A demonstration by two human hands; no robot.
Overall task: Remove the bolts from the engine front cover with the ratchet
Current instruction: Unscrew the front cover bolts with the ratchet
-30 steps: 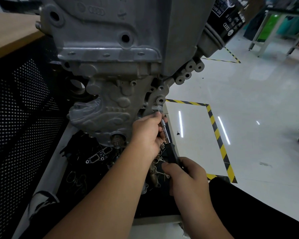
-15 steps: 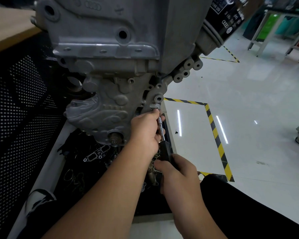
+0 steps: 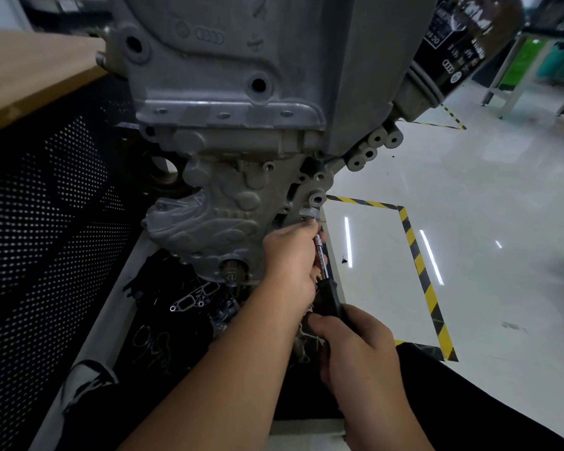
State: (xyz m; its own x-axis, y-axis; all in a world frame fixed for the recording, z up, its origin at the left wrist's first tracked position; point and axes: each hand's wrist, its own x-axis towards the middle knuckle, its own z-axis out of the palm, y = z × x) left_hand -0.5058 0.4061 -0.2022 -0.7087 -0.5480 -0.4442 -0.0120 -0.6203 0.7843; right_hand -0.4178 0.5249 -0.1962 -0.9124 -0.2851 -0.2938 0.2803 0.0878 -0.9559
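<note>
A grey cast engine front cover (image 3: 228,206) hangs in the middle of the head view, bolted to the engine block above it. A ratchet (image 3: 321,255) with a chrome shaft and black handle runs from the cover's lower right edge down toward me. Its head (image 3: 309,212) sits on a bolt just below a round boss; the bolt itself is hidden. My left hand (image 3: 290,258) curls round the ratchet near its head. My right hand (image 3: 355,346) grips the black handle lower down.
A black oil filter (image 3: 450,50) juts out at the upper right. Beneath the engine a black tray (image 3: 163,320) holds gaskets and loose parts. A wooden bench top (image 3: 30,76) over perforated black panels stands left. Yellow-black tape (image 3: 420,265) marks the white floor on the right.
The view has shifted slightly and both hands with the ratchet sit a little higher in the frame. The ratchet handle stays near the same angle, its head still on the same spot.
</note>
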